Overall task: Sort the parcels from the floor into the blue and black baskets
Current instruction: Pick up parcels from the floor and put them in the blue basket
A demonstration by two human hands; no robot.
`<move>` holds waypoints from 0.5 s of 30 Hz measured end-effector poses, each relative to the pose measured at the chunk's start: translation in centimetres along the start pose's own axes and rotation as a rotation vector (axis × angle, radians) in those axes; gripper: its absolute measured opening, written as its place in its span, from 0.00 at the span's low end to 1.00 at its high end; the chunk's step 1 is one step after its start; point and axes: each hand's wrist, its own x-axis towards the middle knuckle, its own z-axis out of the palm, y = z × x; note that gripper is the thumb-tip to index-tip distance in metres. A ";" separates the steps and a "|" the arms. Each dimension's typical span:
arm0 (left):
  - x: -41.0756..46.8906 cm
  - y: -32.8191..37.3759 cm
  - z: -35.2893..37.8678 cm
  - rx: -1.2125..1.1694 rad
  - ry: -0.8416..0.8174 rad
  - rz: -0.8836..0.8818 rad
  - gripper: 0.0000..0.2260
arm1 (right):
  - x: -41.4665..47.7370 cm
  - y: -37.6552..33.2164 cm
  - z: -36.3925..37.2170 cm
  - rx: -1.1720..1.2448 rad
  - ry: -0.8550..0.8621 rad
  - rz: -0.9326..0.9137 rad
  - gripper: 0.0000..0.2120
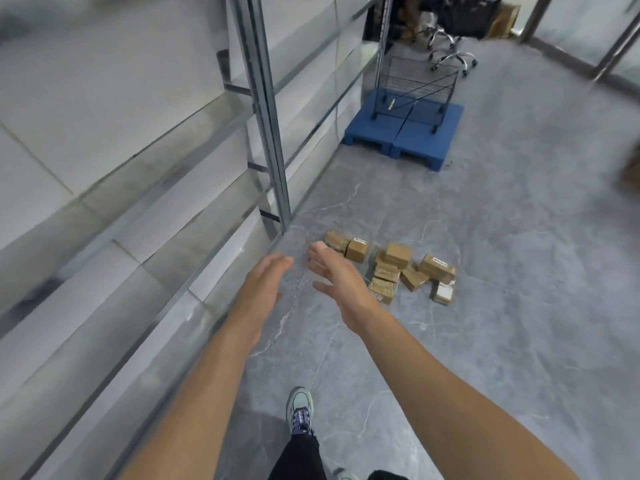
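Both hands out over the parcels, nothing taken up yet.

The left hand [263, 285] and right hand [334, 277] each show a released grip, fingers spread and empty. The parcels [391, 268] lie heaped on the floor [502, 306] just beyond the right grip, the nearest partly hidden behind its fingers. They look like small, stiff, taped cardboard boxes, probably light; taking one across its two flat sides should hold. Well beyond both grips a black wire basket [415, 88] stands on a blue pallet [405, 133]; the blur hides any blue basket.
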 end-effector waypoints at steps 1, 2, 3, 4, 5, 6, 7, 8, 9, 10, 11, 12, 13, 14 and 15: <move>1.7 0.2 0.1 0.004 -0.023 -0.007 0.17 | 1.2 0.0 -0.2 0.007 0.034 0.010 0.31; 3.3 0.3 0.2 0.007 -0.047 -0.011 0.17 | 2.4 0.0 -0.4 0.012 0.064 0.018 0.30; 4.9 0.4 0.3 0.010 -0.073 -0.016 0.17 | 3.5 -0.1 -0.5 0.014 0.087 0.025 0.30; 6.5 0.5 0.4 0.017 -0.097 -0.026 0.16 | 4.5 -0.3 -0.7 0.011 0.108 0.037 0.30; 8.0 0.6 0.6 0.027 -0.119 -0.035 0.16 | 5.3 -0.5 -1.0 0.009 0.132 0.048 0.30; 9.4 0.8 0.9 0.041 -0.148 -0.041 0.16 | 6.1 -0.5 -1.4 0.014 0.159 0.052 0.30; 10.7 0.9 1.4 0.057 -0.181 -0.044 0.15 | 6.8 -0.5 -1.8 0.025 0.189 0.055 0.29; 12.0 1.1 1.9 0.072 -0.212 -0.049 0.14 | 7.5 -0.6 -2.4 0.038 0.219 0.062 0.29; 13.2 1.1 2.5 0.087 -0.241 -0.054 0.13 | 8.0 -0.5 -3.0 0.049 0.248 0.073 0.29; 14.2 1.3 3.1 0.102 -0.268 -0.057 0.11 | 8.5 -0.5 -3.7 0.058 0.274 0.083 0.30; 15.2 1.3 3.8 0.118 -0.294 -0.059 0.10 | 8.9 -0.5 -4.4 0.066 0.298 0.089 0.30; 16.1 1.3 4.5 0.135 -0.316 -0.064 0.11 | 9.4 -0.4 -5.1 0.072 0.322 0.095 0.30; 17.0 1.3 5.3 0.149 -0.337 -0.069 0.11 | 9.9 -0.4 -5.9 0.077 0.346 0.100 0.30; 17.9 1.2 6.1 0.165 -0.360 -0.076 0.11 | 10.6 -0.2 -6.8 0.084 0.369 0.106 0.29; 18.6 1.1 6.9 0.183 -0.383 -0.088 0.12 | 11.2 -0.2 -7.6 0.092 0.390 0.114 0.29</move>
